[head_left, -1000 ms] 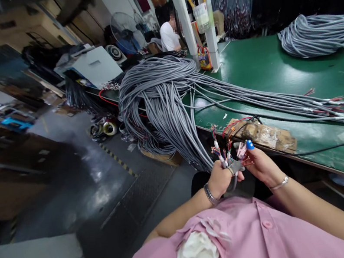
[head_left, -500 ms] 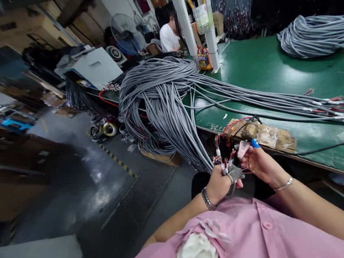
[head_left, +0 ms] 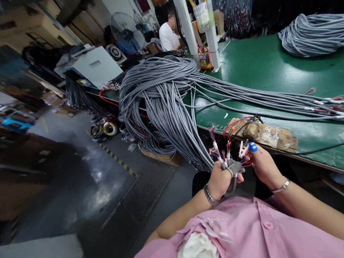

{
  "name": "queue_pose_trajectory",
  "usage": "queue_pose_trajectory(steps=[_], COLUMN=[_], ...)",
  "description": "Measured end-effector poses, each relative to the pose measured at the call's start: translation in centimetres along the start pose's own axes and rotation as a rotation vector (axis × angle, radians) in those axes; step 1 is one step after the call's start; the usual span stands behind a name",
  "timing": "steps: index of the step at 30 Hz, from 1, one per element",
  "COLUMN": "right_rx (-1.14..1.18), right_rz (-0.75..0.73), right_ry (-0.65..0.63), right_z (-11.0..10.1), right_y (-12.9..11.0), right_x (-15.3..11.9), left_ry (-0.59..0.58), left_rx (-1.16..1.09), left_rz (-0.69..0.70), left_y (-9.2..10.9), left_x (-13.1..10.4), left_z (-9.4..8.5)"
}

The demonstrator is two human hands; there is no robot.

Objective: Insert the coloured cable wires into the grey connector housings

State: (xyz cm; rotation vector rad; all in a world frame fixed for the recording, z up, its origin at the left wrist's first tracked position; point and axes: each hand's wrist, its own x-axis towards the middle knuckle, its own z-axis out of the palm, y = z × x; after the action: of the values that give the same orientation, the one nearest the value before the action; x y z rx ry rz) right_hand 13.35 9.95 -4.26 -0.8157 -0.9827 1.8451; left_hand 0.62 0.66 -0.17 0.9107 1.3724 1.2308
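My left hand point(head_left: 221, 178) is wrapped round a bunch of grey cables point(head_left: 188, 130), with their cut ends pointing up. Thin coloured wires point(head_left: 212, 133) fan out of the white-banded ends. A grey covering sits on a left fingertip. Just to the right, my right hand point(head_left: 264, 166) is closed in a pinch, with a blue cover point(head_left: 253, 147) on one fingertip. At its fingertips is a pale pink, clip-like piece point(head_left: 244, 147), close to the coloured wires. Its exact kind I cannot make out.
A worn wooden block point(head_left: 261, 133) with red and black leads lies at the edge of the green table point(head_left: 269, 81). Grey cables stretch across the table, and a coil point(head_left: 317, 34) rests at the back right. A person point(head_left: 169, 36) sits beyond the white posts.
My right hand has turned, its fingers drawing together at the pale pink piece, which now shows a forked shape. My left hand keeps its hold; the wire ends have shifted slightly.
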Motion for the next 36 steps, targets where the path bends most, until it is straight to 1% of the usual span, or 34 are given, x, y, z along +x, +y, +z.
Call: queue_pose_trajectory(steps=[3, 5, 8, 12, 15, 18, 21, 25, 29, 30, 31, 34, 36], right_rx=[0.190, 0.277, 0.325, 0.318, 0.328, 0.332, 0.281, 0.188, 0.148, 0.149, 0.163, 0.259, 0.303], right_rz=[0.190, 0.234, 0.217, 0.240, 0.260, 0.303, 0.318, 0.257, 0.137, 0.129, 0.144, 0.257, 0.312], right_ry=[-0.115, -0.107, -0.066, -0.058, -0.117, -0.187, -0.183, -0.154, -0.117, -0.114, -0.123, -0.188, -0.207], right_z=[0.6, 0.9, 1.1, 1.1, 0.8, 0.4, -0.1, -0.5, -0.5, -0.4, -0.4, 0.0, 0.3], right_y=[0.0, -0.1, -0.1, 0.0, -0.2, -0.9, -1.5, -1.5, -0.5, -0.3, -0.1, 0.0, -0.1], right_x=[0.4, 0.7, 0.9, 0.7, 0.5, 0.3, 0.3, 0.4, 0.4, 0.4, 0.5, 0.6, 0.8], left_ry=[-0.012, -0.022, -0.034, -0.045, -0.034, -0.034, -0.029, 0.004, 0.040, 0.050, 0.059, 0.072, 0.088], left_rx=[0.008, 0.015, 0.030, 0.074, 0.069, 0.035, 0.044, 0.041, 0.007, -0.003, -0.012, -0.024, -0.016], left_rz=[0.013, 0.014, -0.003, -0.023, -0.015, 0.010, 0.032, 0.061, 0.079, 0.079, 0.076, 0.064, 0.056], left_y=[-0.4, -0.9, -1.6, -2.0, -1.6, -0.7, 0.1, 0.5, 0.2, 0.0, -0.1, -0.6, -0.8], left_x=[0.3, 0.5, 0.8, 0.9, 0.6, -0.1, -0.9, -1.3, -0.9, -0.7, -0.6, -0.2, 0.0], left_z=[0.0, 0.0, -0.1, 0.0, -0.1, -0.2, -0.3, -0.3, -0.1, -0.1, 0.0, 0.1, 0.1])
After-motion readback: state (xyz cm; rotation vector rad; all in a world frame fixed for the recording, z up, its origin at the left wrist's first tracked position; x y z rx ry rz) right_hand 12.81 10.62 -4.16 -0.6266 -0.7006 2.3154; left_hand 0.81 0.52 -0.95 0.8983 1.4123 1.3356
